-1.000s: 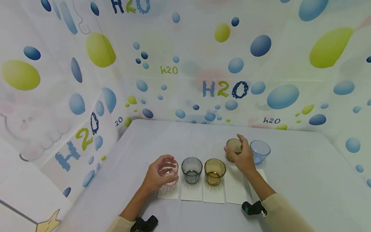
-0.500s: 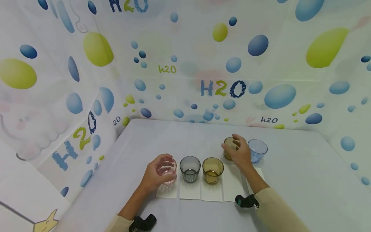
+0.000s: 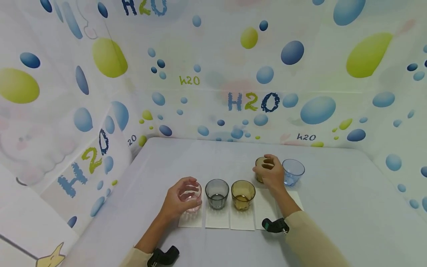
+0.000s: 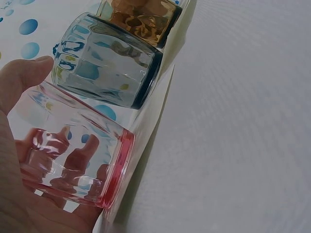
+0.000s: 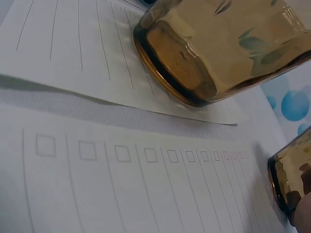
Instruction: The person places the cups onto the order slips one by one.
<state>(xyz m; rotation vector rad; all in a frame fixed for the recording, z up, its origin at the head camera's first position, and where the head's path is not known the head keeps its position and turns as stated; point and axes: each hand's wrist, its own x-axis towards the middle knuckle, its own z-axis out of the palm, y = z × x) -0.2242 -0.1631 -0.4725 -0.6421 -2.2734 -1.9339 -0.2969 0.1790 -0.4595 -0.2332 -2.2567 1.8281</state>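
Note:
My left hand (image 3: 176, 199) curls round a pink-tinted glass (image 4: 116, 167), thumb on the near side and fingers behind it. The glass is upright on a strip of paper. Beside it stands a grey glass (image 3: 217, 196), then an amber glass (image 3: 242, 196), each on its own strip. Farther back, my right hand (image 3: 275, 176) grips a brown glass (image 3: 259, 164); its fingertips show against that glass at the right wrist view's edge. A blue glass (image 3: 293, 175) stands just right of the hand, partly behind it.
White paper strips (image 3: 217, 221) lie side by side on the white-covered table (image 3: 200, 159). The right forearm crosses the rightmost strips, which show printed lines and small boxes in the right wrist view. A patterned backdrop (image 3: 207, 107) rises behind.
My right wrist and forearm have swung left, and the hand sits farther over the brown glass. The left hand keeps its hold on the pink glass. The head view has turned slightly.

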